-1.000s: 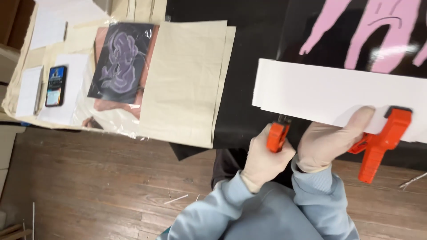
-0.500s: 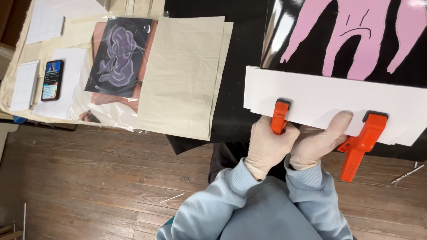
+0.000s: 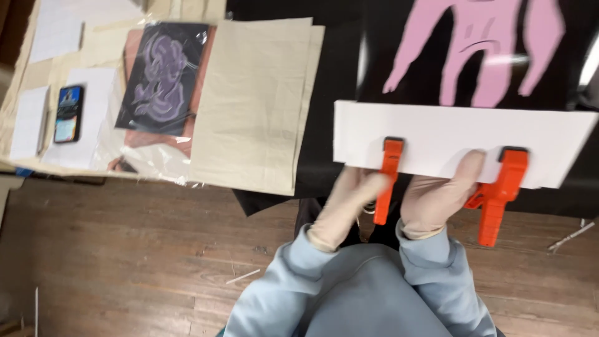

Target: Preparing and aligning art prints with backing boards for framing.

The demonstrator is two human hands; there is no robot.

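While the gloved left hand (image 3: pixel 349 203) closes on one orange clamp (image 3: pixel 387 178), the right hand (image 3: pixel 440 196) rests open against the white board (image 3: pixel 462 140) beside another clamp (image 3: pixel 499 193).

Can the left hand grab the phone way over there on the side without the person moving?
Probably not. The left hand rests by the left orange clamp at the white board, while the phone lies far off across the beige cloth. Nothing blocks the way; it just looks too far.
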